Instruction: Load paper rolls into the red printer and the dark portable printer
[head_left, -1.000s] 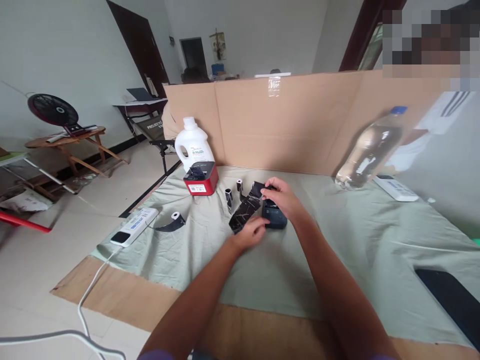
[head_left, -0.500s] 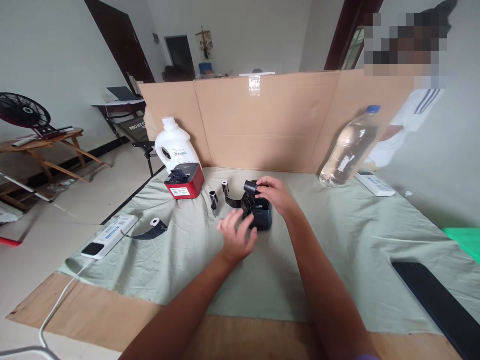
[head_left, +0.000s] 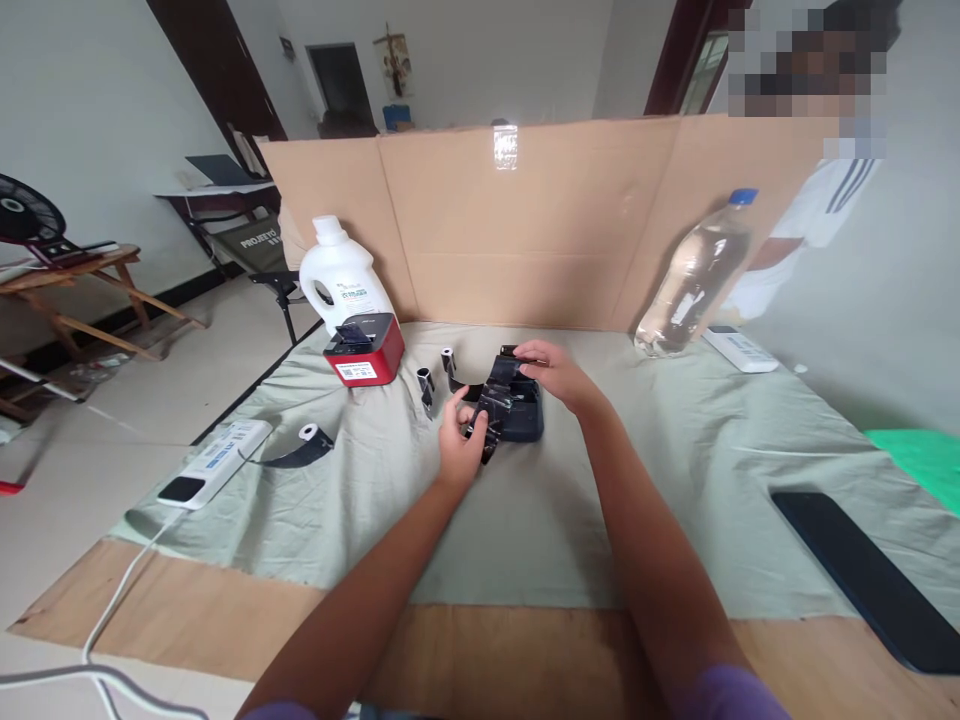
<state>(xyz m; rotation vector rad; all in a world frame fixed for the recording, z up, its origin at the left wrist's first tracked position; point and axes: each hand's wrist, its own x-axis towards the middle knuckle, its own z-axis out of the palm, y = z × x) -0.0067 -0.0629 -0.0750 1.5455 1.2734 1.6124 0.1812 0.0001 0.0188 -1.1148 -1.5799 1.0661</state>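
Note:
My left hand (head_left: 460, 445) is closed, thumb and fingers pinching the loose end of a glossy black paper strip (head_left: 496, 402). At the strip's upper end, my right hand (head_left: 553, 372) is closed with its fingertips on the black paper roll (head_left: 505, 368). Strip and roll lie across a small dark printer-like device (head_left: 523, 425), which they partly cover. Just left of my hands are a short black roll (head_left: 425, 380) and a small black-and-white roll (head_left: 448, 358) with a curling tail.
A red and black printer (head_left: 365, 350) stands before a white jug (head_left: 345, 275). Farther left lie a power strip (head_left: 214, 465) and another paper roll (head_left: 309, 440). A water bottle (head_left: 694, 280), a white power strip (head_left: 740, 350) and a phone (head_left: 862, 575) are rightward. Cardboard (head_left: 517, 230) walls the back; a person (head_left: 787, 240) stands behind.
My left hand has gone from spread fingers to gripping the strip's end. The strip is now stretched between both hands over the device. The view has tilted slightly down.

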